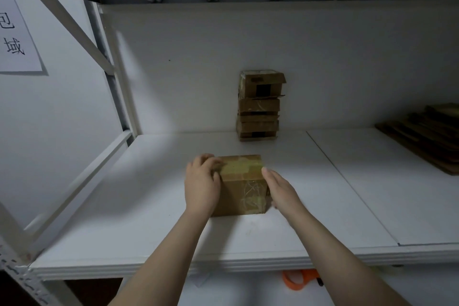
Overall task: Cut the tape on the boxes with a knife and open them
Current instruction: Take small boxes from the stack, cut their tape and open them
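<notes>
A small cardboard box wrapped in clear tape stands on the white shelf, near its middle. My left hand lies against the box's left side, its fingers curled over the top left edge. On the box's right side rests my right hand, fingers straight and flat along the wall. No knife is in either hand.
A stack of three taped boxes stands against the back wall. Flattened cardboard lies at the far right of the shelf. Orange scissor handles show below the shelf's front edge. A paper sign hangs on the left wall.
</notes>
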